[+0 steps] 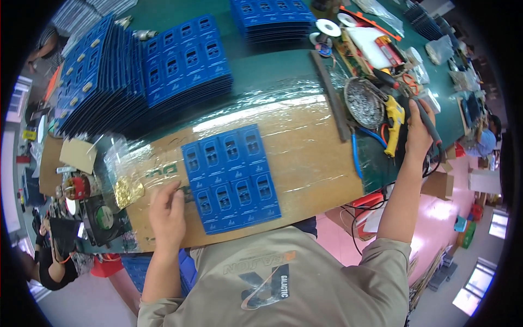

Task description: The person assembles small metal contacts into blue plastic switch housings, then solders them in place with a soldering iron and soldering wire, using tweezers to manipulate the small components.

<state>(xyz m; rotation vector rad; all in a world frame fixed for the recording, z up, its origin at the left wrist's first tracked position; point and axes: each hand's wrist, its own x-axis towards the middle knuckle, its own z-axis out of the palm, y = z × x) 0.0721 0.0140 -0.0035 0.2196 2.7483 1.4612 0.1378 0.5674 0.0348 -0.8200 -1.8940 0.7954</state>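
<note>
A blue circuit-board panel (231,177) with two rows of small units lies on a brown cardboard sheet (305,158) wrapped in clear film. My left hand (168,212) rests on the cardboard at the panel's lower left corner, fingers curled and touching its edge. A clear bag of small gold parts (128,191) lies just left of that hand. My right hand (420,131) is raised at the right, closed round the dark handle of a soldering iron (427,122).
Tall stacks of blue panels (136,71) fill the back left, another stack (272,19) at the back. A round metal dish (364,102), a yellow-handled tool (394,122), solder reels (328,28) and blue cable lie at right. Other people work at both edges.
</note>
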